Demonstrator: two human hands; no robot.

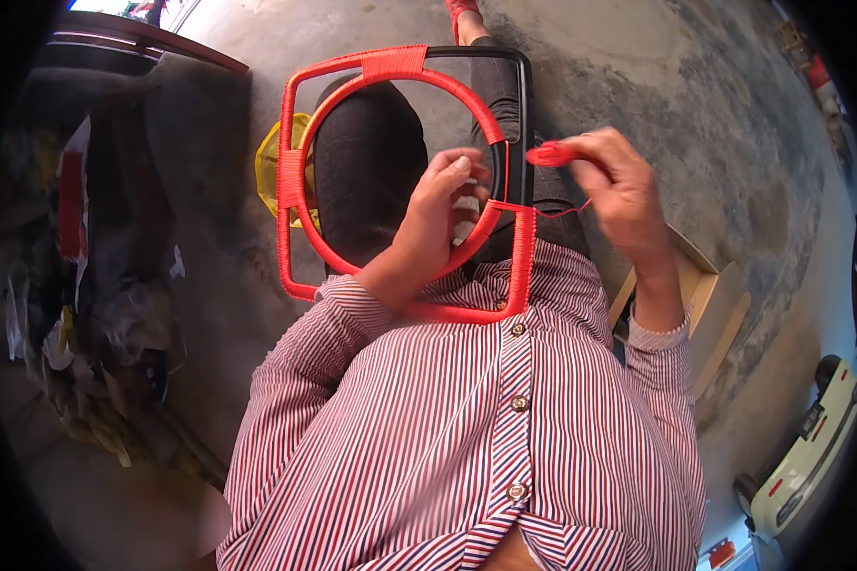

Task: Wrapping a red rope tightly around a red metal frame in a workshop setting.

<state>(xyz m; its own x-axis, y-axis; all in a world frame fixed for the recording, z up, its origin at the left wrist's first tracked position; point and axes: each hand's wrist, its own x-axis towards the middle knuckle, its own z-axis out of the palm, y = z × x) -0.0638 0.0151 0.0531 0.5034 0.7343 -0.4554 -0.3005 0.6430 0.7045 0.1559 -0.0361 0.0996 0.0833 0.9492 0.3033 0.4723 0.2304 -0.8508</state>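
Note:
On my lap rests a rectangular black frame with a round ring inside it. Red cord is wound over most of both; the frame's upper right and a short stretch of the ring's right side show bare black. My left hand reaches over the ring, its bent fingers apart beside that bare stretch; whether they touch it I cannot tell. To the right of the frame, my right hand pinches a small bundle of red cord. A loose strand sags between this hand and the frame's wrapped right side.
Something yellow lies beyond the frame's left side. An open cardboard box stands by my right arm. A dark heap with plastic scraps fills the left. A pale toy-car-like object is at lower right, on the concrete floor.

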